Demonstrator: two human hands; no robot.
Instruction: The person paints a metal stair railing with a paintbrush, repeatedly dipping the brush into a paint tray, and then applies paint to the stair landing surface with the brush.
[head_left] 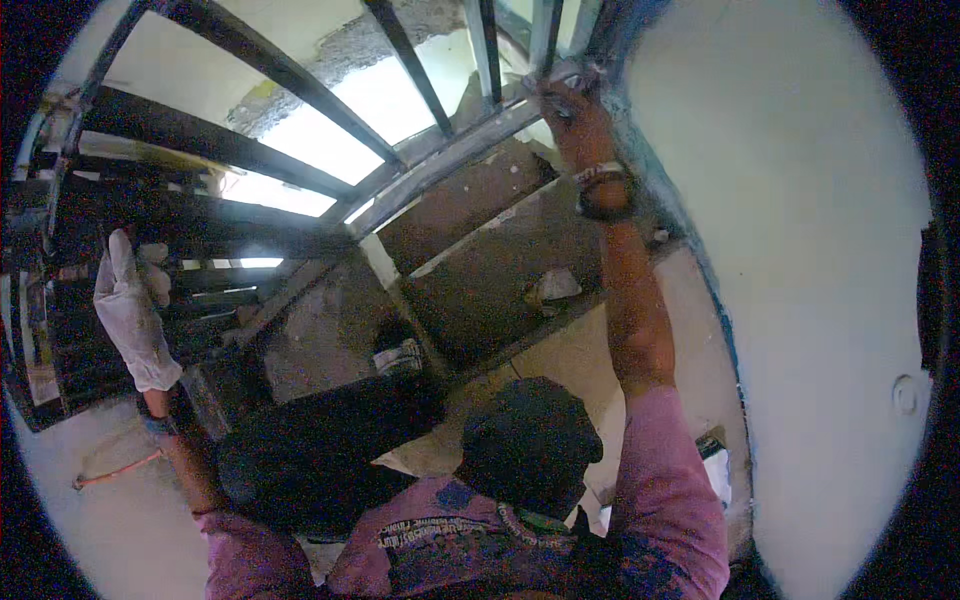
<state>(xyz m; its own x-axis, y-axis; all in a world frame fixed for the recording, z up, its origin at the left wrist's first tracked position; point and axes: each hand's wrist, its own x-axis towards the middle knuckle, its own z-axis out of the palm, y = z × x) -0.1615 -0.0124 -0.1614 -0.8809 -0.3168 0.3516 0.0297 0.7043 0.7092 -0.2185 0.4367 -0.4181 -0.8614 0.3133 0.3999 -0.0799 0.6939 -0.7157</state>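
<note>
My left hand (135, 315), in a white glove, is raised among the dark slats of a barred frame (230, 140) at the left. One digit points up while the others curl in beside it; what lies between them is lost in the dark. At the top right my bare right hand (575, 110), with bands on its wrist, is closed at the frame's far corner, against the bars and next to the pale wall (790, 200). Something greyish shows at its fingers, too blurred to name.
Beyond the bars lies bright ground. Brown panels (490, 260) stand behind the frame's lower rail, with a small pale scrap (558, 285) on them. My dark-trousered leg (320, 450) is bent below, beside a dark rounded shape (530, 440). An orange cord (115, 470) lies at the left.
</note>
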